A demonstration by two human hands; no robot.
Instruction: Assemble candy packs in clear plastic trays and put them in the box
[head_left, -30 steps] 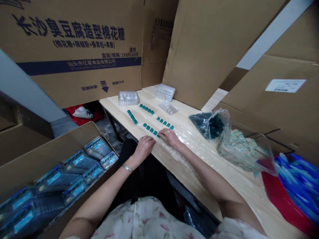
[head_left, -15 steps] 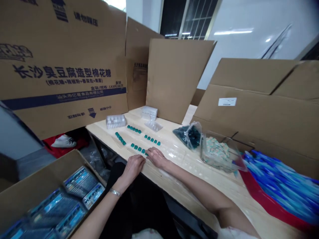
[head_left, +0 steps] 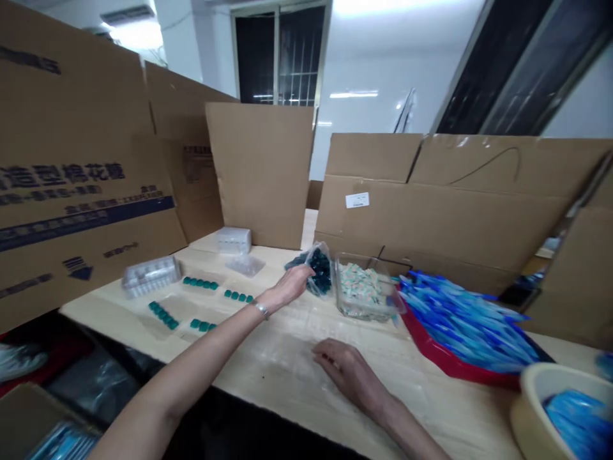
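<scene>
My left hand [head_left: 293, 285], with a silver band on its wrist, is stretched forward to a clear plastic bag [head_left: 324, 286] of dark green pieces. Its fingers are closed at the bag's near edge; the fingertips are partly hidden. My right hand [head_left: 352, 372] hovers low over the bare near part of the table, fingers loosely bent and thumb a little apart, nothing visible in it. Short rows of small green blocks [head_left: 200, 283] lie on clear plastic pieces left of my left forearm. My left arm covers part of the nearest row [head_left: 202, 326].
Right of the bag stands a clear bin [head_left: 364, 291] of small pale pieces. Beyond it are a red tray [head_left: 445, 361] heaped with blue slender items and a cream tub [head_left: 536, 402]. Clear plastic packs [head_left: 152, 276] sit at the left. Cardboard panels [head_left: 261, 172] line the back.
My left hand has left the rows of green blocks and reached out to the bag. My right hand has drawn back from the blocks. The view has turned right, bringing the cream tub in.
</scene>
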